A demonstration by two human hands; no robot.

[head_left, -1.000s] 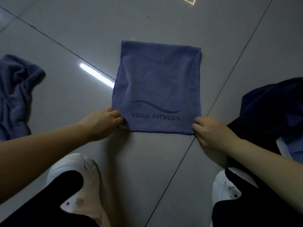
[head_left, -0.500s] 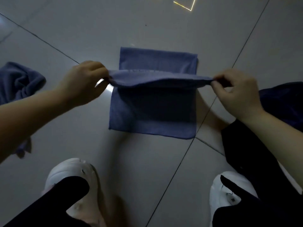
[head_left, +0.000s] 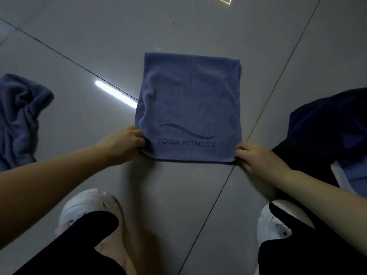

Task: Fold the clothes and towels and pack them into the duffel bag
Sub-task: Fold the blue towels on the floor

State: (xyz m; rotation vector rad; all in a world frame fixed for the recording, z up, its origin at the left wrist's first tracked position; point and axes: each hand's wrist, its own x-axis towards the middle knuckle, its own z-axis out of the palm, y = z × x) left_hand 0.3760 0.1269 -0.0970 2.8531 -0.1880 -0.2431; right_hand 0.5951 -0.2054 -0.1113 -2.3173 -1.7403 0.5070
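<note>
floor (head_left: 198,26): grey glossy tiles, dark grout lines crossing diagonally, bright strip-light reflection left of centre, small yellow outline at top edge.
folded towel (head_left: 188,100): blue-purple, flat on the floor at centre, roughly square, layered edges visible on right side; wave logo and "YOGA FITNESS" print near the edge closest to the person; lies across a grout line.
crumpled towel (head_left: 17,120): same blue-purple colour, bunched in a heap on the floor at far left, well apart from the folded towel.
dark garment (head_left: 325,124): navy/black cloth piled at far right, near the right forearm; pale blue and white fabric showing beneath its lower edge; kind of garment not clear.
trouser legs (head_left: 87,241): black, bottom of view, both sides.
shoes (head_left: 83,203): white, one under each trouser leg, on the floor below the towel.
left hand (head_left: 123,144): fingers curled, pinching the near-left corner of the folded towel, knuckles toward the print.
right hand (head_left: 256,157): fingers curled at the near-right corner of the folded towel, gripping the corner edge against the floor.
duffel bag: cannot tell where.
</note>
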